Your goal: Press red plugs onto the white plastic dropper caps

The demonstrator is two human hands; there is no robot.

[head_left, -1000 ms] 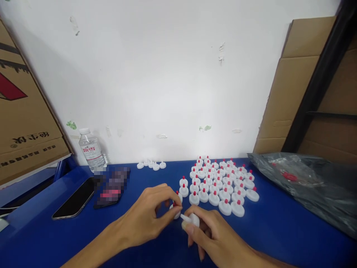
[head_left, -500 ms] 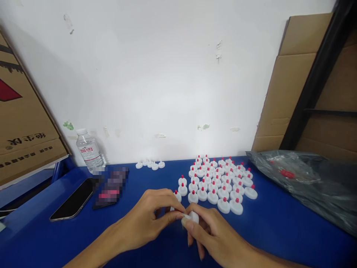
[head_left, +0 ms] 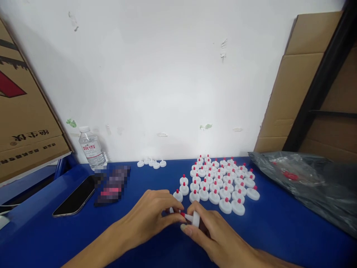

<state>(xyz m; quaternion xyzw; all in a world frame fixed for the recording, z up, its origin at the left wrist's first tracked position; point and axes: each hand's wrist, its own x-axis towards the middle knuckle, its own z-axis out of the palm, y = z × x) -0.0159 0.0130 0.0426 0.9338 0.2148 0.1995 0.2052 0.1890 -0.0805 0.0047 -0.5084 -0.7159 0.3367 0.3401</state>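
Observation:
My right hand (head_left: 212,232) grips a white cap (head_left: 194,218) on its side, nozzle pointing left. My left hand (head_left: 150,217) pinches a small red tip (head_left: 182,214) at the end of that nozzle. Both hands meet low over the blue table (head_left: 279,227). Just behind them stands a block of several white caps with red tips (head_left: 220,180) in rows. A few plain white caps (head_left: 152,163) lie by the wall.
A dark plastic bag (head_left: 309,182) with red tips inside lies at the right. A phone (head_left: 75,196) and a blurred dark object (head_left: 111,185) lie at the left, a water bottle (head_left: 91,147) behind them. Cardboard boxes (head_left: 25,123) lean left and right.
The white cap in my right hand has turned onto its side, and my left fingers have brought the red tip onto its nozzle. Both hands stay in the same spot.

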